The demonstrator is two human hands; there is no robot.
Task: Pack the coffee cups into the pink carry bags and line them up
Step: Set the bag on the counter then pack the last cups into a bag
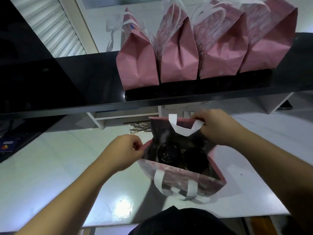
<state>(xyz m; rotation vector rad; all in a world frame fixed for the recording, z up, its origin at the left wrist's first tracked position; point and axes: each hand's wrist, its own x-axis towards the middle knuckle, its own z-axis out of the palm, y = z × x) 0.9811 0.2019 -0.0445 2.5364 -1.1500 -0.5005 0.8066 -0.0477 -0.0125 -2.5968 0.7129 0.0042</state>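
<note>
- The open pink carry bag [183, 182] stands on the white counter [50, 175], its mouth spread wide.
- Inside the bag sit two coffee cups with dark lids, one on the left [166, 154] and one on the right [195, 159], close together.
- The left hand [124, 152] pinches the bag's left edge, fingers curled round the paper.
- The right hand [218, 128] grips the bag's far rim by the white far handle [184, 128], fingers curled over it.
- The near handle [176, 187] hangs down the bag's near side.
- Beyond the bag, a pile of wrapped straws [139, 128] lies on the counter.
- Above and beyond the bag, four pink bags [179, 56] stand in a row on a black shelf [84, 82].
</note>
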